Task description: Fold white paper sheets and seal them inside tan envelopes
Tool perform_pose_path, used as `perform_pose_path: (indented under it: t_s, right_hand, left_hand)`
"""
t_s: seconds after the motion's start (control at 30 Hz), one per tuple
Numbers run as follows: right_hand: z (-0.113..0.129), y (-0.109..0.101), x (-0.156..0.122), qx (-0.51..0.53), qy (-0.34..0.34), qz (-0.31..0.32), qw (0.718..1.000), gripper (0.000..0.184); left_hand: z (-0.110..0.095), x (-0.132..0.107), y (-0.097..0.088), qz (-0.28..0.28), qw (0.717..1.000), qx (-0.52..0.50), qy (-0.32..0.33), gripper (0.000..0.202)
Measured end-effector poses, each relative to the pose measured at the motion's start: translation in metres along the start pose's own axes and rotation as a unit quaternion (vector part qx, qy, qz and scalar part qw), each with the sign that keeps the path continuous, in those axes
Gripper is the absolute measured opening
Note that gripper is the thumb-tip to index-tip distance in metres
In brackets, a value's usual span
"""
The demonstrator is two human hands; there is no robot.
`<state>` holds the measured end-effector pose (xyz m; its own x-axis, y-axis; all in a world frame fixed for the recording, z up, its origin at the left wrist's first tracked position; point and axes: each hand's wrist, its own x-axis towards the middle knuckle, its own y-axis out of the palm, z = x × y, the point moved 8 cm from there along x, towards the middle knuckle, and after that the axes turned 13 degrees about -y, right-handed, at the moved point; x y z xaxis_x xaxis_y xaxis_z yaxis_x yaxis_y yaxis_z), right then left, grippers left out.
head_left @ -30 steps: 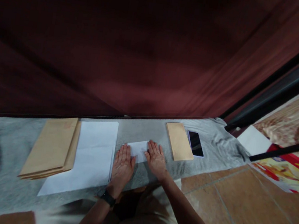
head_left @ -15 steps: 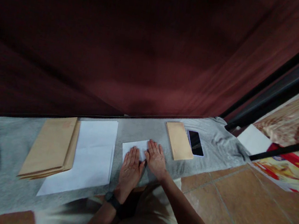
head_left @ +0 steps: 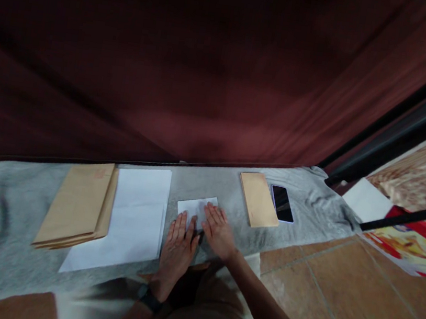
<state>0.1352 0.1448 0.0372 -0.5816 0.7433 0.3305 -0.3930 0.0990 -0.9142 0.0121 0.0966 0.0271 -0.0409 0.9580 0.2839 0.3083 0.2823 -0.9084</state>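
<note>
A small folded white paper (head_left: 194,206) lies on the grey cloth (head_left: 0,203) in front of me. My left hand (head_left: 177,247) lies flat with fingers stretched out, its fingertips on the paper's near left part. My right hand (head_left: 219,230) also lies flat and open, pressing the paper's near right edge. Both hands sit side by side, almost touching. A dark watch is on my left wrist.
Left of my hands lie a stack of white sheets (head_left: 131,219) and a pile of brown envelopes (head_left: 79,204). To the right are one brown envelope (head_left: 258,199) and a black phone (head_left: 282,203). Tiled floor (head_left: 355,301) and a colourful printed sheet (head_left: 411,243) lie further right. A dark red curtain (head_left: 209,74) hangs behind.
My left hand slid right onto the folded paper and then drew back toward me a little. My right hand pulled slightly nearer along the paper. More of the paper's far part shows.
</note>
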Motion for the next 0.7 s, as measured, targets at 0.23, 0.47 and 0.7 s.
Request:
perform_pose_path:
  t_s: [0.23, 0.47, 0.7]
  right_hand:
    - [0.029, 0.012, -0.014, 0.002, -0.024, 0.027, 0.999, 0.052]
    - [0.008, -0.003, -0.030, -0.034, -0.004, 0.010, 0.999, 0.058]
    - [-0.005, -0.015, -0.048, -0.052, 0.011, -0.001, 0.999, 0.060]
  left_hand:
    - [-0.001, -0.001, -0.001, 0.016, 1.000, 0.013, 0.009, 0.060]
    - [0.003, -0.010, -0.006, -0.007, 1.000, 0.019, -0.008, 0.062]
    - [0.005, -0.017, -0.012, -0.020, 0.999, 0.015, -0.032, 0.067]
